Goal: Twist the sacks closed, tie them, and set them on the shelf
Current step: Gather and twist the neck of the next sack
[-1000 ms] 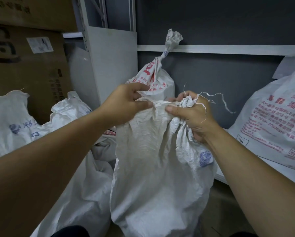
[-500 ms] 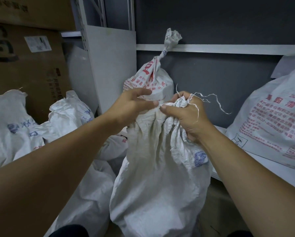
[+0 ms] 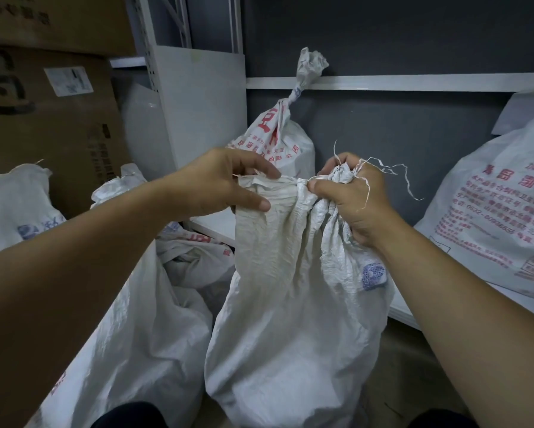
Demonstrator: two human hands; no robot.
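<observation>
**Mouth Partly Gathered: Slip and Spill Risks**

The sack (image 3: 290, 288) stands upright just in front of the shelf (image 3: 208, 227), with its base below the shelf edge. It is not yet twisted or tied. The right hand (image 3: 352, 199) has its fingers clenched round the bunched half of the mouth. The left hand (image 3: 225, 183) pinches the flat, ungathered rim between thumb and fingers.

Likely faults:

1. Rim slip. The woven fabric looks slick. A light pinch may lose the flat rim and let the mouth fall open.
2. Weak neck. If twisting starts before the whole rim is bunched, a fold may escape the tie.
3. Snagged threads (image 3: 407, 183). Frayed strands trail from the bunched mouth and can catch in the fingers or the knot.
4. Toppling. Both hands hold the top only, so a hard twist may tip the sack away from the shelf.
5. Crowding. A tied sack (image 3: 278, 140) already sits at the shelf's back.
</observation>
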